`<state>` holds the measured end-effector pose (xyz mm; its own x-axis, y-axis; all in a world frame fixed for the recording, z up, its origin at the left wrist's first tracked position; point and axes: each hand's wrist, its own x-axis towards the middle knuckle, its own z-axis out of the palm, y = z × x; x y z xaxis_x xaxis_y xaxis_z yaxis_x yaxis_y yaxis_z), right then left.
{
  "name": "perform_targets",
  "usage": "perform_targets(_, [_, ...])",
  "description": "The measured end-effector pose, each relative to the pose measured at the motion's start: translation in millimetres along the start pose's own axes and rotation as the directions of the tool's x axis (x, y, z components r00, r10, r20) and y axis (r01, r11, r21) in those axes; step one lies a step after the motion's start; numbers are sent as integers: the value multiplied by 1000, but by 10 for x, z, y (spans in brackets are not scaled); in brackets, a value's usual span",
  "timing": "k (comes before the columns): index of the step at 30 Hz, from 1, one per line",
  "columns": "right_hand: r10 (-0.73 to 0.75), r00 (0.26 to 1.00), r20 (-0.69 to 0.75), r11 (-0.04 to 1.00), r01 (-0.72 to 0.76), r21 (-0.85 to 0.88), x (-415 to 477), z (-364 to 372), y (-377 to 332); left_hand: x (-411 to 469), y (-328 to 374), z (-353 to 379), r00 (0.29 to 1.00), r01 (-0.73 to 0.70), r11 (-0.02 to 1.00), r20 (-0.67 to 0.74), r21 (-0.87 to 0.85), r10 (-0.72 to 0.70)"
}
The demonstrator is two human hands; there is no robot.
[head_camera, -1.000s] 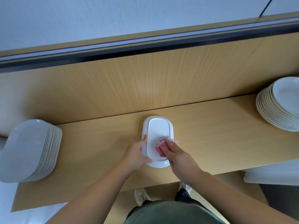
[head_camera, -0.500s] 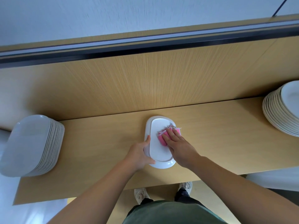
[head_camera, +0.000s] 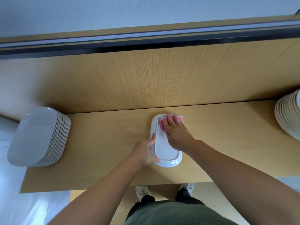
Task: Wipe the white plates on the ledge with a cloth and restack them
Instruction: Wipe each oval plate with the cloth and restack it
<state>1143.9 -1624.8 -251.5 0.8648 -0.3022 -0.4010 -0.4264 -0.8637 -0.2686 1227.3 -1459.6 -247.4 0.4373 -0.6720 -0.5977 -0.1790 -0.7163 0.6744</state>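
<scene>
At the left end of the wooden surface [head_camera: 97, 143], a tall stack of oblong plates [head_camera: 39, 137]; at the right edge of view, a stack of round plates [head_camera: 287, 117], partly cut off. Behind, an upright wood panel [head_camera: 146, 78]. Between the stacks, well apart from both, a single white plate [head_camera: 164, 148] lying flat, far end near the panel. Grips its near-left rim with the left hand [head_camera: 146, 151], thumb on top. Presses a pink cloth [head_camera: 161, 125] onto the far end with the right hand [head_camera: 177, 133], fingers straight.

Just beyond the fingers [head_camera: 175, 121] of the right hand [head_camera: 177, 133], the upright wood panel [head_camera: 146, 82] blocks forward travel. Left of the left hand [head_camera: 145, 151] gripping the plate [head_camera: 164, 148], bare ledge [head_camera: 100, 140] runs open to the oval plate stack [head_camera: 39, 137]. Right of the fingers, it runs open to the round plate stack [head_camera: 289, 116].
</scene>
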Motion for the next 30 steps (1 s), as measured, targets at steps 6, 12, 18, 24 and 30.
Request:
perform_targets(6, [-140,990,31,989,142,-45,-76,127,42,-27,9,12,1000,-11,1000,-21,-26,10])
perform_targets(12, [-259,965,39,965,260,-23,-371,299,60,-23,7,35,999,-21,999,-42,-36,20])
perform_targets(18, [-301,952,63,953,303,-24,-537,409,33,-22,16,15,999,-5,999,-32,-51,3])
perform_targets(24, [-360,933,0,933,360,-13,-650,465,83,-35,36,-4,999,-19,999,-36,-39,18])
perform_targets(30, [-373,926,-63,925,377,55,-745,481,186,-37,37,-14,999,-43,999,-27,11,43])
